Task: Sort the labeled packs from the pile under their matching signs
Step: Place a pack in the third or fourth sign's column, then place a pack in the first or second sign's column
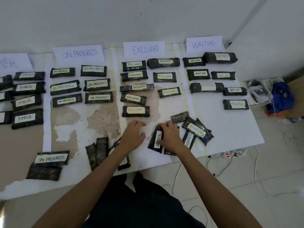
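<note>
While the right hand (pixel 169 137) grips a WAITING pack (pixel 156 139), the left hand (pixel 133 134) lies open on the sheet (pixel 230 129). Pile (pixel 196 131) just beside the pack.

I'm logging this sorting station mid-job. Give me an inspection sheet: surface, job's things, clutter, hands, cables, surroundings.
Surface: white sheet, brown-stained in the middle.
Job's things: sorted packs in rows under the EXCLUDED sign and three others; unsorted pile nearest the person.
Clutter: blue bag at right.
Hands: left hand open, holding nothing; right hand grips a WAITING pack.
Cables: power strip and white cables at right.
Surroundings: white wall, tiled floor.
</note>
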`<state>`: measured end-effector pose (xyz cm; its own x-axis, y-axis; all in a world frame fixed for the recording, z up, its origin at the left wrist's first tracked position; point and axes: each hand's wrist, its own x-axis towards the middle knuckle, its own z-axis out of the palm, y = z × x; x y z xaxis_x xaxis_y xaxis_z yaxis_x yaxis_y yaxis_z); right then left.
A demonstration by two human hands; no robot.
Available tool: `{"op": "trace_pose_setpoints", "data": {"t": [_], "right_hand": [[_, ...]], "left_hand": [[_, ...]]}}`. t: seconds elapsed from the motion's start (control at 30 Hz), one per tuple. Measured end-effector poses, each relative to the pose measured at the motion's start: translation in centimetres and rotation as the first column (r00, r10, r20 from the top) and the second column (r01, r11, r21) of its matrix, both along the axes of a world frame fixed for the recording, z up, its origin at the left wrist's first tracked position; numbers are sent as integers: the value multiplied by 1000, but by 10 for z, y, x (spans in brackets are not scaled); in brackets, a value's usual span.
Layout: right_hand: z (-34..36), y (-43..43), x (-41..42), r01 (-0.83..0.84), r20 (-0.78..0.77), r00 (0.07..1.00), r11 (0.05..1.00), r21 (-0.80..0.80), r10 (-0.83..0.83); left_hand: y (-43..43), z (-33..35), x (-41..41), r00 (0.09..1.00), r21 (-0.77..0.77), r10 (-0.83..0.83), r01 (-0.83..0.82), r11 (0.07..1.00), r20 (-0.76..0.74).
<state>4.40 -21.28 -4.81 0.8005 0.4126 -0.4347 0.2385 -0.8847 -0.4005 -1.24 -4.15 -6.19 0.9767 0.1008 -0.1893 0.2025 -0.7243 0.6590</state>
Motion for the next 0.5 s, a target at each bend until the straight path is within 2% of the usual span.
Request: {"op": "trace_pose_setpoints", "data": {"t": [0.07, 0.13, 0.23, 0.37, 0.43, 0.5], "right_hand": [[9, 1, 5, 187, -125, 978, 968, 167, -167], [20, -1, 7, 343, -253, 928, 896, 282, -275], [36, -5, 7, 474, -360, 865, 806, 355, -350], [45, -12, 0, 541, -415, 824, 750, 380, -385], [50, -16, -5, 510, -348, 852, 770, 384, -391], [56, -22, -9, 299, -110, 954, 897, 326, -278]], "left_hand": [[-12, 0, -17, 997, -127, 1, -12, 992, -83], [-21, 4, -26, 978, -260, 97, -143, 955, -184], [-28, 15, -27, 895, -423, 263, -408, 809, -360], [-30, 27, -22, 793, -565, 318, -598, 569, -520], [-32, 34, -20, 792, -592, 303, -602, 537, -531], [-33, 40, -18, 812, -607, 290, -574, 549, -506]]}}
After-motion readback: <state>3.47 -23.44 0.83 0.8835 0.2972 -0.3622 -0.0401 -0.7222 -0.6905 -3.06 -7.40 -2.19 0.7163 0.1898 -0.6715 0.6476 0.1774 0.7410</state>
